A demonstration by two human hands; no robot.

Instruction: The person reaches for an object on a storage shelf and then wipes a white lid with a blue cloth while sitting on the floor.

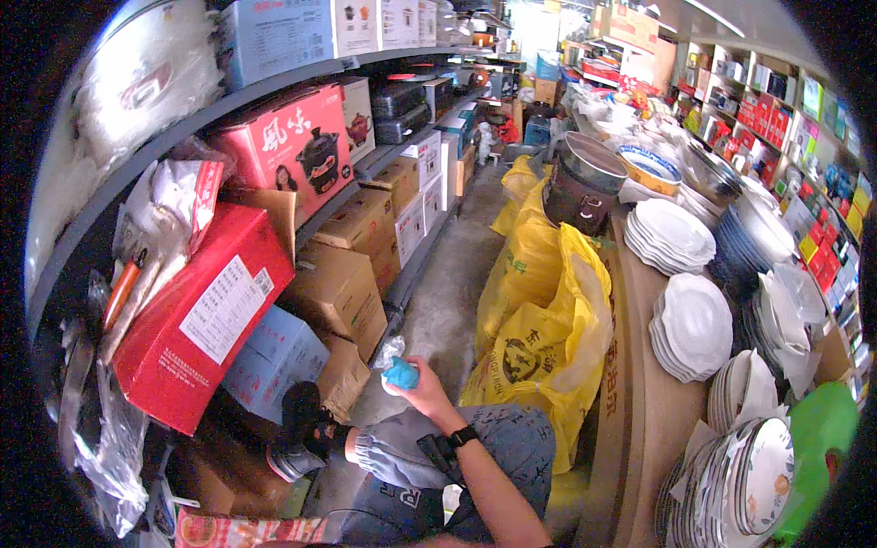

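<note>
My right hand reaches in from the lower right, a black watch on its wrist. Its fingers are closed around a small crumpled blue item, cloth or plastic, I cannot tell which. A crumpled clear plastic piece shows just beyond the blue item. Below the hand is my bent leg in grey trousers; a dark shoe rests at its left. My left hand is out of view. Close to the right of my hand stands a yellow plastic sack bearing printed writing.
Shelving on the left holds a red carton, a pink cooking-pot box, a blue box and brown cartons. Stacked white plates and patterned plates line the right-hand table. A narrow concrete aisle runs ahead.
</note>
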